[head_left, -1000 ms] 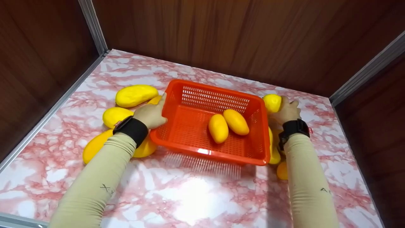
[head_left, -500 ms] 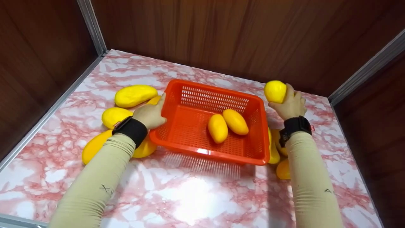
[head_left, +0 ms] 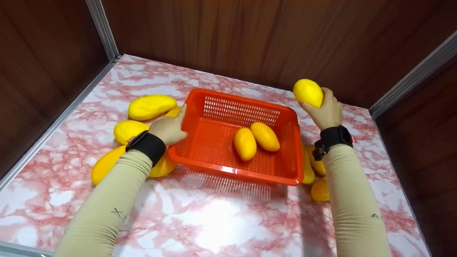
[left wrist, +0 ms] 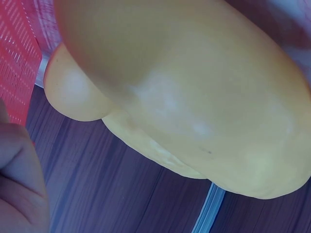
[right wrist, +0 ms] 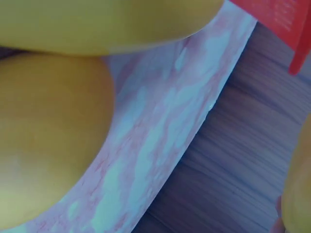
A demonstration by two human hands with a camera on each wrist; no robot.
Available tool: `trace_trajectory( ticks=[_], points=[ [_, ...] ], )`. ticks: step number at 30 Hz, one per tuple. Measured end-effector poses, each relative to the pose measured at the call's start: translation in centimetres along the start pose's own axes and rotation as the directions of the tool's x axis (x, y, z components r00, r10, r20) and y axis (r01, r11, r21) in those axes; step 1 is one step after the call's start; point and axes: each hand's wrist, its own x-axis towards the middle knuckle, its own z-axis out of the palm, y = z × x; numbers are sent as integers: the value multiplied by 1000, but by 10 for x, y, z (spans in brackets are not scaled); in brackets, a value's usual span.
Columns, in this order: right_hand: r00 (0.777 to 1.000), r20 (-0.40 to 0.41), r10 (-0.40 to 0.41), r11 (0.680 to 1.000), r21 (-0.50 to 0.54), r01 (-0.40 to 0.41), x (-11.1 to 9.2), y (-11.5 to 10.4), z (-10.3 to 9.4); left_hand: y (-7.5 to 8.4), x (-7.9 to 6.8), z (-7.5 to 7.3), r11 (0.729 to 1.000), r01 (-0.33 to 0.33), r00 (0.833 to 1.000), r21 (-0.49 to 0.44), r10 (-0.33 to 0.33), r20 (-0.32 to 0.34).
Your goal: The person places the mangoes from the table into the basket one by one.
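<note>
In the head view my right hand (head_left: 328, 109) grips a yellow mango (head_left: 307, 92), raised beyond the back right corner of the red plastic basket (head_left: 232, 170). At the right edge of the right wrist view, part of that mango (right wrist: 300, 184) shows with a fingertip beside it. My left hand (head_left: 167, 129) holds the basket's left rim, thumb over the inner side; its other fingers are mostly hidden. Inside the basket, toward the right, lie two orange-yellow mangoes, one mango (head_left: 245, 144) beside the other mango (head_left: 265, 136).
Left of the basket lie several mangoes, among them a long yellow mango (head_left: 151, 107) at the back and an orange mango (head_left: 107, 166) by the left forearm. More sit on the right, including a mango (head_left: 320, 190) beside the right sleeve. Wood-grain walls (head_left: 250, 39) enclose the marbled table (head_left: 221, 228).
My right hand has lifted the yellow mango from beside the basket's right rim, up and toward the back. My left hand and the basket have stayed in place.
</note>
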Motion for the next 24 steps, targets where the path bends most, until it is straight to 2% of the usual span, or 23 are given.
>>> trace_trajectory(
  ticks=[12, 24],
  points=[
    [1000, 3, 29, 986, 164, -29, -5, -27, -1, 0, 1, 0, 1000, -6, 1000, 8, 6, 9],
    [1000, 9, -21, 942, 336, 17, -15, -61, 10, -1, 1, 1, 1000, -6, 1000, 10, 6, 14]
  ],
)
